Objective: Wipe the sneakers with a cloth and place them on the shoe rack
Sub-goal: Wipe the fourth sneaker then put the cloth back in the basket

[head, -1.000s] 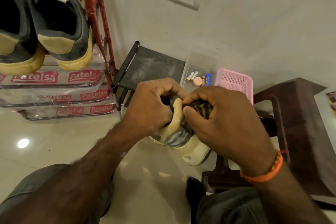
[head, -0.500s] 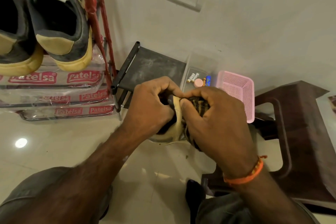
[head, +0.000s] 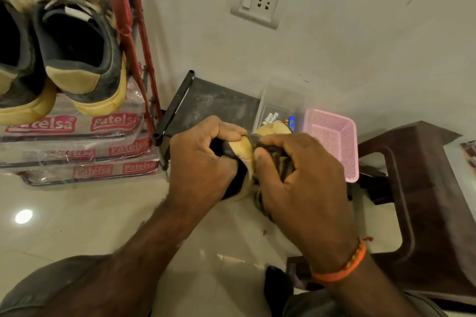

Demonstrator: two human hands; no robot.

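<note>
My left hand grips a small sneaker with a yellow and dark upper, held in the air over the floor. My right hand grips a dark striped cloth and presses it against the sneaker's side. Most of the sneaker is hidden by both hands. A pair of grey sneakers with yellow soles sits on the red shoe rack at the upper left.
Plastic-wrapped shelves labelled Patelsa lie under the rack. A dark low shelf, a clear box with batteries and a pink basket stand by the wall. A brown stool is at right.
The sneaker has turned in my hands and lifted slightly; less of its sole shows. My right hand with the cloth has slid along the sneaker's side.
</note>
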